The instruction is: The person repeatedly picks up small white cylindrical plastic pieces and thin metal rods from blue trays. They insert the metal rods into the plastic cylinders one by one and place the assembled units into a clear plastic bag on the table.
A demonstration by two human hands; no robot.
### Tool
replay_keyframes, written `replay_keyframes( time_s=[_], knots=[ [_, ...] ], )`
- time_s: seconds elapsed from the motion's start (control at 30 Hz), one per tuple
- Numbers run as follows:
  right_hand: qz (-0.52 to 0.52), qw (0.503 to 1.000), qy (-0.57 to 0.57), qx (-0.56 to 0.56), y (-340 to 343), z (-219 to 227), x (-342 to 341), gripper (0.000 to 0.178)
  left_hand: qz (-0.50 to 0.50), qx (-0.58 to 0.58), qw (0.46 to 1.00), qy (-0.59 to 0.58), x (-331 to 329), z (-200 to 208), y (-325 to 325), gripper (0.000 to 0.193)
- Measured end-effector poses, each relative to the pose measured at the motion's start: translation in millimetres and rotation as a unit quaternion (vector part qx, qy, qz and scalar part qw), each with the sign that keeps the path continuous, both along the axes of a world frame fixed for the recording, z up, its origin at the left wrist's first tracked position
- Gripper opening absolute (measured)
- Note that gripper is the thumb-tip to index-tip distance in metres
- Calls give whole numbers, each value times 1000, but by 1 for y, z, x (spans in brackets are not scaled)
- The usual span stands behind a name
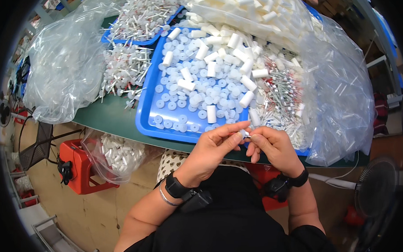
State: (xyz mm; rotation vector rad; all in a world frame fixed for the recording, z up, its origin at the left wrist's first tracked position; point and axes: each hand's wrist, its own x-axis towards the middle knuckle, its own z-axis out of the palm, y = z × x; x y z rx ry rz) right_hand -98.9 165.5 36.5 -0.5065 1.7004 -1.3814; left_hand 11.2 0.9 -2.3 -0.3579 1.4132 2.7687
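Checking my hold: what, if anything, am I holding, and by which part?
A small pale disc, seemingly by its rim, in the left hand; the right hand has an unclear grip.

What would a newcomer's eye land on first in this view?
Probably the big blue tray on the green table, strewn with pale discs and white cylinders. By its near edge, the left hand and right hand meet at a small pale piece in their fingers. Off to the left, a red stool stands out on the floor.
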Motion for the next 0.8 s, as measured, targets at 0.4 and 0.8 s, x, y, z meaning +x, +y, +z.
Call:
replay_keyframes(
  time_s=[0.4, 0.8],
  knots=[
    [-68, 886, 459, 8, 9, 9, -10, 31, 342, -167, 924, 31, -8, 16, -126, 39],
    [28, 729, 651, 209, 46, -7, -40, 5, 185, -489, 852, -32, -1, 2, -113, 28]
  ],
)
